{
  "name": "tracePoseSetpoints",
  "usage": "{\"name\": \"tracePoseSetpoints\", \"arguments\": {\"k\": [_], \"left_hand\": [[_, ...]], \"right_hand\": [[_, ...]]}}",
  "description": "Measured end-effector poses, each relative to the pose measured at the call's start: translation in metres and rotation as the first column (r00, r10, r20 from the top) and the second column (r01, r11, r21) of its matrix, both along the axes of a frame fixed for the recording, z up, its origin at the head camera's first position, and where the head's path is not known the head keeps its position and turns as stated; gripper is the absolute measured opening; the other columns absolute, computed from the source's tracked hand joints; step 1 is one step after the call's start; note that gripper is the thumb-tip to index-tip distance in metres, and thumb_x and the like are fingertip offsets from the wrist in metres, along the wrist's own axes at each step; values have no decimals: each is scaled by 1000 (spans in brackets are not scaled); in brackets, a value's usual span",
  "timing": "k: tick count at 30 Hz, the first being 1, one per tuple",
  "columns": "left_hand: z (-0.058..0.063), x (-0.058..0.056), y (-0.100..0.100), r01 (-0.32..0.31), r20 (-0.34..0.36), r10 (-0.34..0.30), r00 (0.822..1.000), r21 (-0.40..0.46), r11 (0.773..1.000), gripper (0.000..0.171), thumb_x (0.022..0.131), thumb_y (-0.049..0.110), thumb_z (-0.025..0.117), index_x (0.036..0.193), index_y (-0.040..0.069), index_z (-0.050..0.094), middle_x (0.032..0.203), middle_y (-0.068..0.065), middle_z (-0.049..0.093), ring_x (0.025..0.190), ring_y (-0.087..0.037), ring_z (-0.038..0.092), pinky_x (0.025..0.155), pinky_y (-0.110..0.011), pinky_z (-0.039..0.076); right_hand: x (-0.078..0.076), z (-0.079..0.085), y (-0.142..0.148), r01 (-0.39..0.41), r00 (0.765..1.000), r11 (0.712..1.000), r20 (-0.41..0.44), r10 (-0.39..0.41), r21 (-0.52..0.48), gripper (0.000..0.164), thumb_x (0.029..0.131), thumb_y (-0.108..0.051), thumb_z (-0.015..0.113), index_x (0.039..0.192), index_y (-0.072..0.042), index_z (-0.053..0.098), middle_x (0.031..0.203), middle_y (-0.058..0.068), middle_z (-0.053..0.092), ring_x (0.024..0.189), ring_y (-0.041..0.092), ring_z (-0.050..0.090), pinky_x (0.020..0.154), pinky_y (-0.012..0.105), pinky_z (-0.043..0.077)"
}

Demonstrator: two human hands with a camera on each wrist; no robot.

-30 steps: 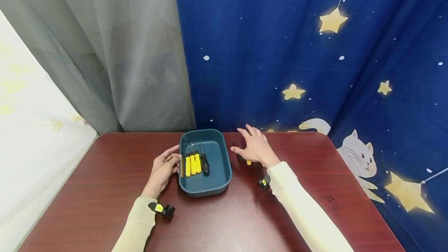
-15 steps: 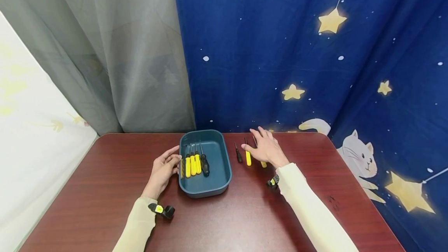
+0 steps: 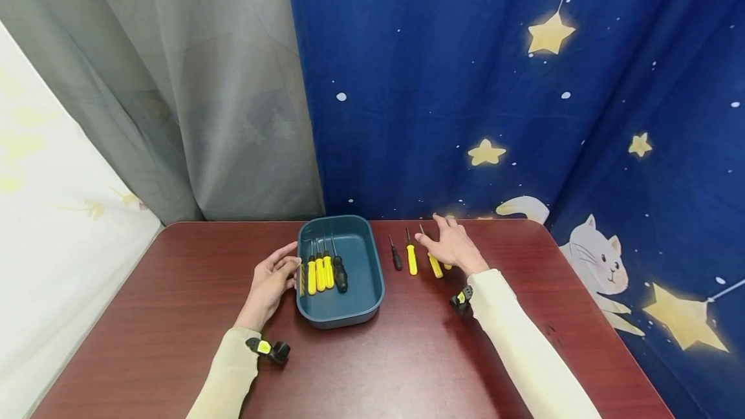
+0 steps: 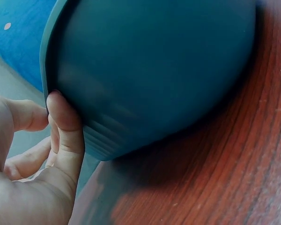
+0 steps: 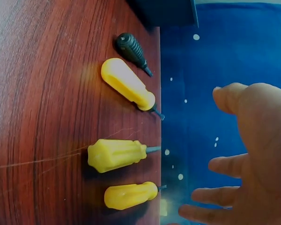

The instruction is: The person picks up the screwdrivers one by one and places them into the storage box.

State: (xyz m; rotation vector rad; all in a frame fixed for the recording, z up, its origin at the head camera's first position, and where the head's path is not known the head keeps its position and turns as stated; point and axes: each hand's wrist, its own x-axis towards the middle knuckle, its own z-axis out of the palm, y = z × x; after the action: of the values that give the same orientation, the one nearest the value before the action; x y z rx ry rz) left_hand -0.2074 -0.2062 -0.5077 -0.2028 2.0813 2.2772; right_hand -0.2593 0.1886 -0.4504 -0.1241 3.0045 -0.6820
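Note:
My left hand [image 3: 270,286] holds the left side of a dark teal plastic bin [image 3: 359,283]. In the left wrist view, thumb and fingers pinch the rim of the bin [image 4: 154,61] from both sides. Inside it lie several yellow-handled screwdrivers [image 3: 320,275] and a black screwdriver [image 3: 340,275], side by side. My right hand [image 3: 456,247] hovers with spread fingers and nothing in it over the screwdrivers right of the bin. That row has a small black screwdriver [image 5: 131,49] and three yellow ones, among them one [image 5: 126,84] beside the black and one with a faceted handle [image 5: 114,155].
The reddish-brown wooden table [image 3: 372,380] ends just beyond the bin and the loose screwdrivers. Behind its far edge hang a grey curtain [image 3: 244,115] and a blue curtain with stars [image 3: 407,115]. A black wrist strap camera [image 3: 273,350] sits on the left sleeve.
My right hand has moved right, uncovering the black screwdriver and the yellow ones on the table. The left hand and the bin have stayed in place.

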Motion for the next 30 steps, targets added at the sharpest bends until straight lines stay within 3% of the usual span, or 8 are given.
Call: {"name": "tracePoseSetpoints", "arguments": {"k": [12, 19, 30], "left_hand": [[1, 2, -1, 0, 11, 0, 1000, -2, 1000, 49, 103, 11, 60, 150, 14, 51, 108, -6, 66, 73, -7, 57, 59, -18, 53], [-1, 1, -1, -6, 9, 6, 1000, 1, 1000, 49, 103, 10, 60, 150, 13, 51, 109, -7, 66, 73, -7, 57, 59, -18, 53], [0, 3, 3, -28, 15, 27, 1000, 10, 1000, 47, 103, 12, 61, 149, 15, 53, 109, -7, 65, 71, -6, 57, 58, -17, 52]], "right_hand": [[-8, -8, 9, 65, 998, 998, -4, -65, -27, 71, 101, -44, 55, 150, 5, 42, 142, 33, 53, 132, 45, 53, 114, 58, 42], [-12, -16, 12, 121, 992, 991, 44, -119, -48, 60, 100, -34, 59, 144, 5, 49, 134, 29, 61, 119, 41, 61, 110, 56, 48], [-14, -22, 15, 157, 987, 987, 48, -156, -33, 44, 94, -22, 67, 127, 6, 62, 109, 22, 69, 95, 32, 64, 95, 48, 55]]}}
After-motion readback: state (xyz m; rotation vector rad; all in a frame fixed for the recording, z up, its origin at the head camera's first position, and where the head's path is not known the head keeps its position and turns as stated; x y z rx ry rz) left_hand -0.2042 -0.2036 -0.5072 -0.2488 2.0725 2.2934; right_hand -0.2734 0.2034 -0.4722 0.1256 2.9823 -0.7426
